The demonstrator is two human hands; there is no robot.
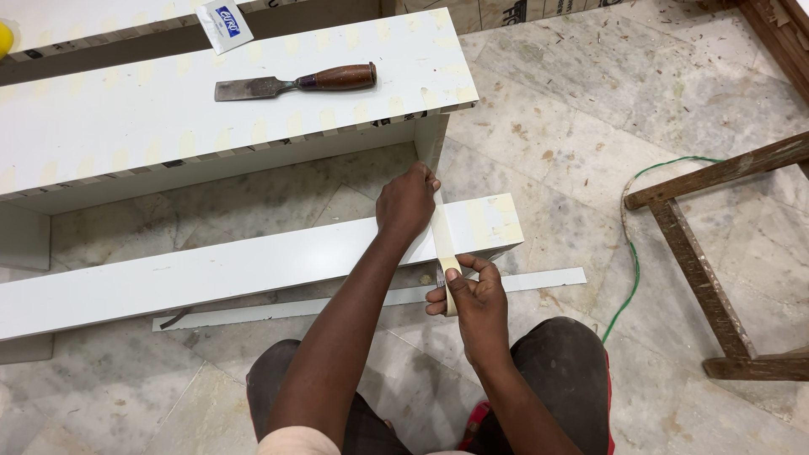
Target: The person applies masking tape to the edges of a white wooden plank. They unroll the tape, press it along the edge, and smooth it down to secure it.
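Head cam: left hand (407, 202) presses tape (442, 238) flat onto front board (253, 265) near its right end, fingers down on it, right hand (474, 299) pinching the strip taut below the edge — big panel (126, 126) w/ chisel (295, 82) already taped all along, this piece looks half stuck.

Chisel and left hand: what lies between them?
Head view: white panel surface, its taped front edge, then a gap of marble floor. Nothing else lies between chisel and left hand.
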